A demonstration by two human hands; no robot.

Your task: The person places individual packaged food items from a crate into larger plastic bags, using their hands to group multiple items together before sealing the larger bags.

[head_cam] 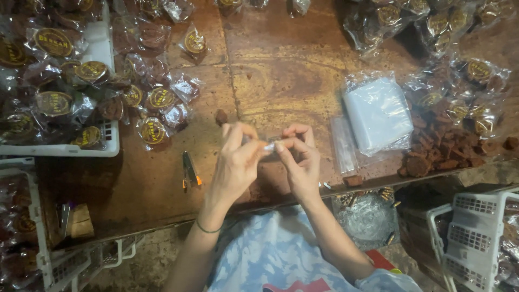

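Brown table (281, 70): white basket (111, 141) holds wrapped brown cakes (54, 103).

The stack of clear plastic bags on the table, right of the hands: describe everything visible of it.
The stack of clear plastic bags is a squarish, whitish pile of thin glossy film, lying flat and slightly askew on the worn brown table. Looser clear film spreads from under its left and lower edges. Neither hand touches it; the right hand is nearest. Brown cake pieces lie just to its right; whether they touch it cannot be told.

Glossy clear plastic bags (378, 113) on worn, stained wooden table (281, 70).
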